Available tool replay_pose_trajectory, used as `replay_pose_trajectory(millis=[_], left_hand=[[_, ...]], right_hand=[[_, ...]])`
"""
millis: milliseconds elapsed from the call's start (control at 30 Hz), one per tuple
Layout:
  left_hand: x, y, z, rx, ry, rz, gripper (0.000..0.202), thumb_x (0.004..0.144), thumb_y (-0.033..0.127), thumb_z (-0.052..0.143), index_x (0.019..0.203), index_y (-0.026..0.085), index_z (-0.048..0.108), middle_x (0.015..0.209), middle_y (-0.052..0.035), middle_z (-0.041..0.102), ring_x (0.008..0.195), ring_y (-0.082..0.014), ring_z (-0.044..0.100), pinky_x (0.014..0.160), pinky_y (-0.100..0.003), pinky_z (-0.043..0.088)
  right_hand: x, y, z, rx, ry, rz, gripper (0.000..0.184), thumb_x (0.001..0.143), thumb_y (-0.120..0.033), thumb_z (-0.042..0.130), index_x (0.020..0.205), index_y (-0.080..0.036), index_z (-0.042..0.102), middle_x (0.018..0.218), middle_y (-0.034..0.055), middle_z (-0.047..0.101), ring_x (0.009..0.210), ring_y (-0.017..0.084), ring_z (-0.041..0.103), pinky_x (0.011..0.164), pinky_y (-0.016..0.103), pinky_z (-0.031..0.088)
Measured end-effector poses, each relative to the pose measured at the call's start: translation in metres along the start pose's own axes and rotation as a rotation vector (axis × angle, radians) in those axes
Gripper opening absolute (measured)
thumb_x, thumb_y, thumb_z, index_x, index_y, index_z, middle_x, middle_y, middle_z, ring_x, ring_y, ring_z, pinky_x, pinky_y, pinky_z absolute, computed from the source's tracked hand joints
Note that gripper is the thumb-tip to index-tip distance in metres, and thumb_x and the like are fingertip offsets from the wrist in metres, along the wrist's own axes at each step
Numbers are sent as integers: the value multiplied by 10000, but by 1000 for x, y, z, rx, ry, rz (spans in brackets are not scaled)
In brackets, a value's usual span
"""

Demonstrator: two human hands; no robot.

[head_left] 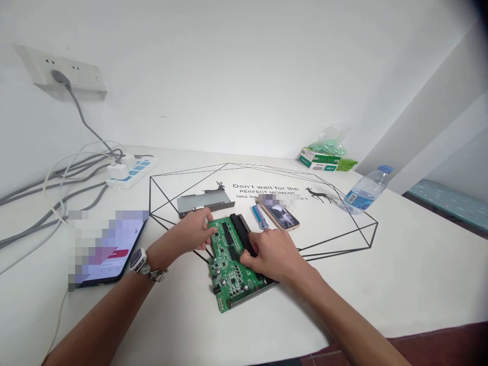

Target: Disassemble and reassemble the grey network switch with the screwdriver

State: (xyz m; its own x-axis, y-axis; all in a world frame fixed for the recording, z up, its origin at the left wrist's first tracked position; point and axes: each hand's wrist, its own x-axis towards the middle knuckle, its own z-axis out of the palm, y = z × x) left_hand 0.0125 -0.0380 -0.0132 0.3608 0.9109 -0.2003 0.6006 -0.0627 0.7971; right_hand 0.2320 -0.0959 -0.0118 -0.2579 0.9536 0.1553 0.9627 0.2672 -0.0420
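Observation:
A green circuit board [229,274] with black chips and connectors lies in front of me, angled on the white table. My left hand [194,229] pinches its far left corner between thumb and fingers. Along the board's right side runs a long black part [240,229], which my right hand [270,254] grips, its thumb reaching over the board. The fingers under the right hand are partly hidden. Just beyond the board rests a grey metal cover [206,201] with a bent edge. A screwdriver with a clear blue handle [260,217] lies behind the right hand.
Beside the screwdriver is a phone [282,214]; a larger, partly blurred device [114,254] stands at left. A power strip [131,173] with tangled cables sits at the back left. At right are a water bottle [366,190] and green-white boxes [320,158] with a plastic bag.

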Motion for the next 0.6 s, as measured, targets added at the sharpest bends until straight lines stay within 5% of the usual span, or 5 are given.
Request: replay_pose_trajectory(millis=[300, 600], left_hand=[[0, 0, 1, 39, -11, 25, 266, 863, 371, 569, 1011, 228, 401, 672, -4, 659, 580, -223, 666, 503, -294, 495], [3, -4, 0, 53, 13, 17, 164, 877, 315, 526, 990, 233, 440, 668, -1, 660, 558, -208, 652, 495, -286, 488]], right_hand=[[0, -2, -2, -65, -64, -33, 175, 781, -246, 575, 620, -182, 546, 552, 19, 535, 485, 109, 338, 551, 307, 136], [-1, 4, -4, 144, -112, -41, 159, 735, -167, 575, 631, -204, 459, 523, -36, 412, 511, 114, 283, 540, 290, 154]])
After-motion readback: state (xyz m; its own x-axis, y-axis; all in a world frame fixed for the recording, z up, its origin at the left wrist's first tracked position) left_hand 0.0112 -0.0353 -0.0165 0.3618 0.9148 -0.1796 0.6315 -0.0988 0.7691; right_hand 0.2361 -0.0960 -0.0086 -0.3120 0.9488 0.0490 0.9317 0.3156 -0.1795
